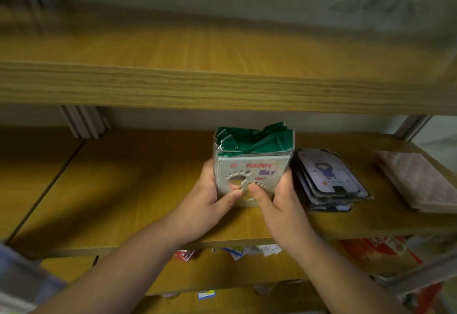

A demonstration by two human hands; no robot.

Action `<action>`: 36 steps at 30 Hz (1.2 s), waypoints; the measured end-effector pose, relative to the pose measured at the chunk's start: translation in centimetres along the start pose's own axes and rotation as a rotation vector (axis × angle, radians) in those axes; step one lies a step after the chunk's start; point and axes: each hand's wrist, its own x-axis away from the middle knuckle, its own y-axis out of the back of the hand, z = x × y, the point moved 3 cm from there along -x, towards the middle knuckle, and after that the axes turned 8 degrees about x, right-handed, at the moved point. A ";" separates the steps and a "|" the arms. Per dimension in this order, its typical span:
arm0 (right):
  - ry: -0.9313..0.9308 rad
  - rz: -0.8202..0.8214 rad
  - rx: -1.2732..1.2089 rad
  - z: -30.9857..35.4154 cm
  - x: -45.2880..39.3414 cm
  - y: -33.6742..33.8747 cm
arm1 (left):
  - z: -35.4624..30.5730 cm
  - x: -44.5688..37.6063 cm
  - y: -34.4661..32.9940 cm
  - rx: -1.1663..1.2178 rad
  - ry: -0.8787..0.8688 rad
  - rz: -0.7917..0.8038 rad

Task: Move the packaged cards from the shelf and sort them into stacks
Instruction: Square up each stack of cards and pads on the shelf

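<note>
A white box with paw-print cutouts and "HAPPY DAY" lettering stands on the middle wooden shelf. Green packaged cards stick out of its top. My left hand grips the box's left side with the thumb on its front. My right hand grips the right side, thumb also pressed on the front. Right beside the box lies a stack of packaged cards in clear sleeves, the top one showing a cartoon figure in purple.
A flat pinkish packet lies at the shelf's right end. An upper wooden shelf overhangs the box. Grey upright boards lean at the back left. Colourful packages sit on the lower shelf.
</note>
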 end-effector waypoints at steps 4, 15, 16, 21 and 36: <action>-0.001 -0.040 0.032 0.1 0.0 -0.1 | 0.3 0.0 0.1 -0.017 -0.006 -0.043; -0.162 0.073 0.424 1.1 -4.0 0.4 | 0.6 -1.4 1.6 -0.483 0.370 -0.280; -0.133 0.076 0.413 1.4 -3.7 1.1 | 0.3 -1.4 1.5 -0.581 0.366 -0.316; 0.019 -0.049 0.463 1.3 -1.9 7.8 | -2.9 -1.7 -1.3 -0.670 0.234 -0.500; -0.356 0.213 -0.060 -8.4 -2.9 15.7 | -3.7 -9.6 -18.2 0.450 0.693 -0.452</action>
